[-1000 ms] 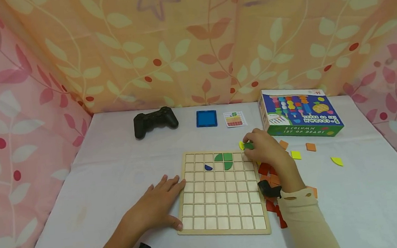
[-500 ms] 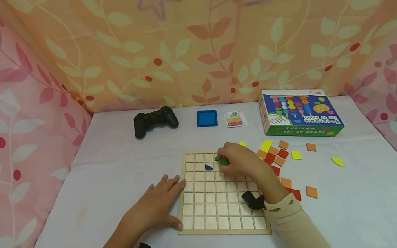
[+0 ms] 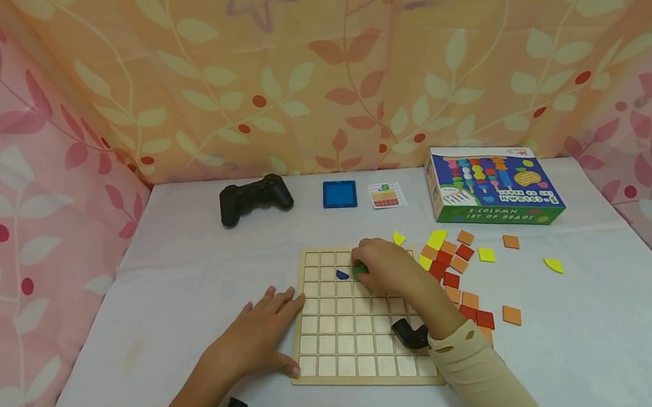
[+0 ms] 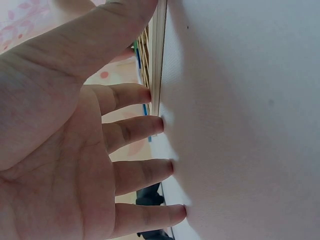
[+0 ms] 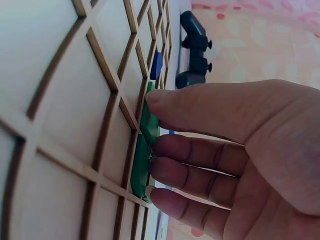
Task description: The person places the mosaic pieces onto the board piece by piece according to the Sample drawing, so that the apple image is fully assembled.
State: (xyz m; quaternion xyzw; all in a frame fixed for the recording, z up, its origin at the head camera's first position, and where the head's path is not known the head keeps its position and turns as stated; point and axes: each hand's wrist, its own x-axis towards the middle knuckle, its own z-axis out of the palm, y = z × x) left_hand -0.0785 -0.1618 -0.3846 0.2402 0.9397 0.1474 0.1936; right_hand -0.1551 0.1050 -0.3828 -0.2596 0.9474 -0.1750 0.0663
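A wooden grid board (image 3: pixel 347 344) lies flat on the white table. Along its left edge rests my left hand (image 3: pixel 251 342), fingers straight and spread, with the thumb at the near corner. My right hand (image 3: pixel 391 269) is over the board's far rows and pinches a green piece (image 5: pixel 149 122) between thumb and fingertips at a cell. Beside it in the right wrist view sits another green piece (image 5: pixel 140 167). A small blue rounded piece (image 3: pixel 342 274) lies on the grid just left of my right fingers. The hand hides the other far cells in the head view.
Loose red, orange and yellow pieces (image 3: pixel 470 300) are scattered right of the board. Behind it stand a black game controller (image 3: pixel 257 199), a blue square tray (image 3: pixel 339 194), a pattern card (image 3: pixel 386 195) and a toy box (image 3: pixel 493 185). Patterned cloth surrounds the table.
My right hand has carried the green piece leftward from the board's far right corner to the far middle cells, then lowered it slightly. The left hand has stayed still.
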